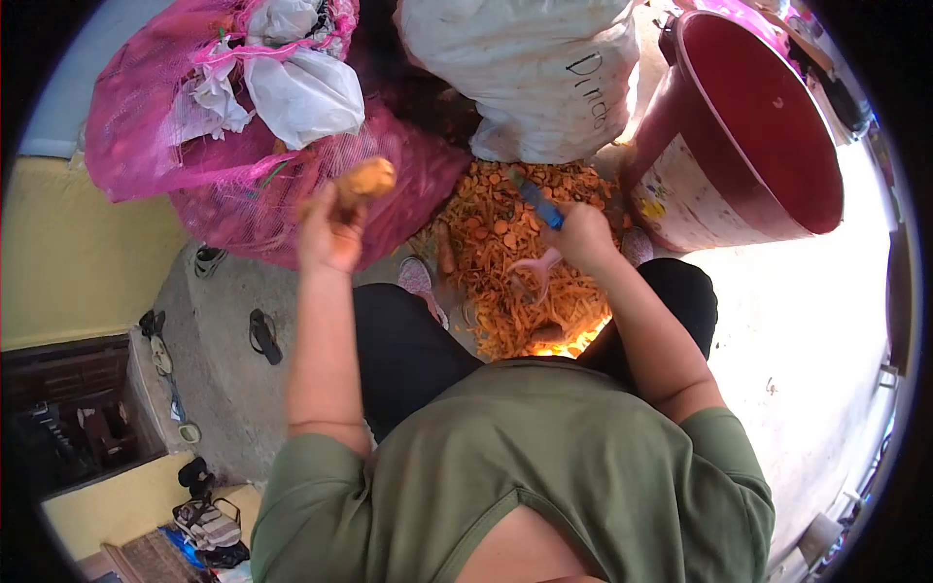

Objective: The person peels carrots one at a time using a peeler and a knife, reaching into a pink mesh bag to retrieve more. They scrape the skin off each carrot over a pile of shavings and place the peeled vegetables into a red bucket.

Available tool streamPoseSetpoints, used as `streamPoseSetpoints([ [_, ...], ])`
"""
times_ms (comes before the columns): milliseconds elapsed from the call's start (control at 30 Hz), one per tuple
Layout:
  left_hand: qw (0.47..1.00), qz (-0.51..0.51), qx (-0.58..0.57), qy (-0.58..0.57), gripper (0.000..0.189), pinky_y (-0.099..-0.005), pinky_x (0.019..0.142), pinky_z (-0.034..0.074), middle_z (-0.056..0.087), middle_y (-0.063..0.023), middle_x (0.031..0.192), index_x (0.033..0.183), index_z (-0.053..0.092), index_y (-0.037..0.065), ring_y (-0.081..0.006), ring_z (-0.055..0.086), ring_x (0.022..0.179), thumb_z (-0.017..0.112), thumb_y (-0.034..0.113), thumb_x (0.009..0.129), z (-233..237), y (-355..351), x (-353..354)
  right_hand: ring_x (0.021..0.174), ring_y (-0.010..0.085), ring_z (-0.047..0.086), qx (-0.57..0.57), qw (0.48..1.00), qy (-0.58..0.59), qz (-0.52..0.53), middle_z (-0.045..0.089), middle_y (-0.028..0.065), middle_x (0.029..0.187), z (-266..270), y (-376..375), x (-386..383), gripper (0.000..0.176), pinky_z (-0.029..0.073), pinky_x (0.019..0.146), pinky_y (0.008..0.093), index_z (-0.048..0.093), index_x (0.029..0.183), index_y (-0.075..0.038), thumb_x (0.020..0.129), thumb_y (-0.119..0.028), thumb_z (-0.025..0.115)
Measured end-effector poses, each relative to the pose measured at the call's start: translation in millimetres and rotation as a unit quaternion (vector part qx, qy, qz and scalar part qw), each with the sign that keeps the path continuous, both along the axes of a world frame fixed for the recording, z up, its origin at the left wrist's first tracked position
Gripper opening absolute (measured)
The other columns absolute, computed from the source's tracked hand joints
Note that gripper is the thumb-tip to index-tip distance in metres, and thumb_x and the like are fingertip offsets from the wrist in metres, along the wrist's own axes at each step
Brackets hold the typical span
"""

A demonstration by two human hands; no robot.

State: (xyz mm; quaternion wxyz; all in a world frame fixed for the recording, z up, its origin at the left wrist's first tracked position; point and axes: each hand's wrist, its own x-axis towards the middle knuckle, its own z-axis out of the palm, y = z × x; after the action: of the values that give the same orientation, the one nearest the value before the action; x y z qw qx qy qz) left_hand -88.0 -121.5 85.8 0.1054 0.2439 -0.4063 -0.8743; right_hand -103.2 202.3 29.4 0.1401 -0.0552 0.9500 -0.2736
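My left hand (333,231) is raised near the pink mesh sack, its fingers closed round a stubby, peeled-looking carrot (367,179), slightly blurred. Over the peel pile, my right hand (581,236) is closed on two tools. A pink peeler (537,275) points down toward me from it, and a knife with a blue handle (540,206) sticks out the other way. Below lies a heap of orange carrot peelings and cut round slices (496,262) on the floor between my feet.
The pink mesh sack (233,209) bulges at the left, with white plastic bags (303,97) on it. A white sack (525,73) with handwriting stands beyond the peelings. At the right a dark red bucket (671,185) leans. A sandal (263,336) lies on the left floor.
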Motion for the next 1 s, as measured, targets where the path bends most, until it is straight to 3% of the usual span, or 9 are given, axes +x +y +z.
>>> streamPoseSetpoints([
  [100, 0.992, -0.005, 0.126, -0.02, 0.022, -0.0347, 0.066, 0.052, 0.056, -0.0082, 0.092, 0.091, 0.05, 0.005, -0.0206, 0.056, 0.085, 0.056, 0.024, 0.082, -21.2, 44.3, 33.2, 0.06, 0.0271, 0.059, -0.111, 0.988, -0.029, -0.103, 0.057, 0.015, 0.064, 22.9, 15.7, -1.4, 0.026, 0.045, 0.058, 0.0359, 0.058, 0.075, 0.0, 0.065, -0.022, 0.067],
  [133, 0.99, -0.029, 0.136, -0.038, 0.029, -0.0337, 0.066, 0.051, 0.054, -0.0087, 0.097, 0.096, 0.049, 0.005, -0.0209, 0.054, 0.088, 0.055, 0.029, 0.082, -29.1, 54.9, 40.3, 0.054, 0.0184, 0.055, -0.205, 0.966, -0.033, -0.153, 0.055, 0.0097, 0.06, 21.9, 19.1, -1.8, 0.028, 0.042, 0.052, 0.032, 0.057, 0.077, 0.001, 0.067, -0.023, 0.068],
  [233, 0.982, -0.134, 0.093, -0.095, 0.045, -0.0368, 0.07, 0.049, 0.05, -0.0085, 0.104, 0.107, 0.043, 0.008, -0.0218, 0.052, 0.09, 0.046, 0.046, 0.083, -35.7, 85.2, 55.6, 0.05, 0.012, 0.048, -0.314, 0.926, -0.074, -0.198, 0.052, 0.0053, 0.059, 31.4, 27.6, 0.8, 0.026, 0.039, 0.046, 0.0279, 0.056, 0.077, 0.002, 0.07, -0.02, 0.067],
  [367, 0.953, -0.173, 0.147, -0.2, 0.039, -0.039, 0.076, 0.046, 0.052, -0.0077, 0.101, 0.105, 0.046, 0.008, -0.0223, 0.052, 0.09, 0.039, 0.043, 0.087, -55.2, 114.6, 72.6, 0.048, 0.0102, 0.044, -0.395, 0.889, -0.106, -0.205, 0.05, 0.0027, 0.059, 12.0, 25.3, 13.1, 0.022, 0.035, 0.042, 0.0258, 0.054, 0.075, 0.0, 0.07, -0.017, 0.067],
  [500, 0.919, -0.298, 0.184, -0.184, 0.035, -0.0376, 0.077, 0.045, 0.054, -0.0081, 0.098, 0.107, 0.047, 0.007, -0.0218, 0.054, 0.088, 0.037, 0.036, 0.089, -71.2, 130.1, 82.9, 0.049, 0.0108, 0.046, -0.307, 0.935, -0.069, -0.163, 0.05, 0.0027, 0.06, 13.3, 5.5, 29.0, 0.025, 0.038, 0.045, 0.0276, 0.053, 0.073, -0.001, 0.069, -0.021, 0.068],
  [633, 0.908, -0.312, 0.176, -0.216, 0.033, -0.0353, 0.067, 0.048, 0.056, -0.0095, 0.09, 0.105, 0.049, 0.005, -0.0207, 0.056, 0.081, 0.038, 0.031, 0.09, -71.6, 140.7, 85.6, 0.051, 0.0154, 0.051, -0.17, 0.978, -0.008, -0.119, 0.053, 0.0087, 0.058, 3.9, -8.5, 36.6, 0.026, 0.042, 0.051, 0.0311, 0.056, 0.075, 0.001, 0.067, -0.022, 0.067],
  [733, 0.865, -0.441, 0.076, -0.229, 0.033, -0.0334, 0.059, 0.05, 0.058, -0.0097, 0.081, 0.103, 0.049, 0.004, -0.0198, 0.058, 0.069, 0.039, 0.032, 0.089, -83.2, 134.8, 89.3, 0.051, 0.0176, 0.053, -0.228, 0.945, 0.07, -0.226, 0.055, 0.01, 0.059, -17.4, 11.5, 10.4, 0.024, 0.043, 0.052, 0.0319, 0.058, 0.075, 0.001, 0.067, -0.02, 0.065],
  [867, 0.851, -0.446, 0.146, -0.234, 0.034, -0.0316, 0.06, 0.049, 0.058, -0.0078, 0.087, 0.101, 0.051, 0.001, -0.0165, 0.058, 0.073, 0.041, 0.031, 0.089, -64.7, 130.5, 87.9, 0.052, 0.0168, 0.052, -0.232, 0.916, 0.104, -0.311, 0.054, 0.0096, 0.059, -5.8, 27.9, -9.1, 0.024, 0.043, 0.052, 0.0316, 0.057, 0.078, 0.002, 0.068, -0.018, 0.063],
  [1000, 0.881, -0.406, 0.126, -0.205, 0.033, -0.031, 0.064, 0.049, 0.058, -0.0075, 0.09, 0.103, 0.051, 0.001, -0.0159, 0.058, 0.075, 0.041, 0.03, 0.089, -79.8, 125.1, 86.1, 0.049, 0.0074, 0.042, -0.287, 0.937, 0.054, -0.19, 0.049, 0.0025, 0.056, -4.6, -24.8, 30.3, 0.013, 0.036, 0.044, 0.0255, 0.055, 0.069, 0.001, 0.068, -0.011, 0.06],
])
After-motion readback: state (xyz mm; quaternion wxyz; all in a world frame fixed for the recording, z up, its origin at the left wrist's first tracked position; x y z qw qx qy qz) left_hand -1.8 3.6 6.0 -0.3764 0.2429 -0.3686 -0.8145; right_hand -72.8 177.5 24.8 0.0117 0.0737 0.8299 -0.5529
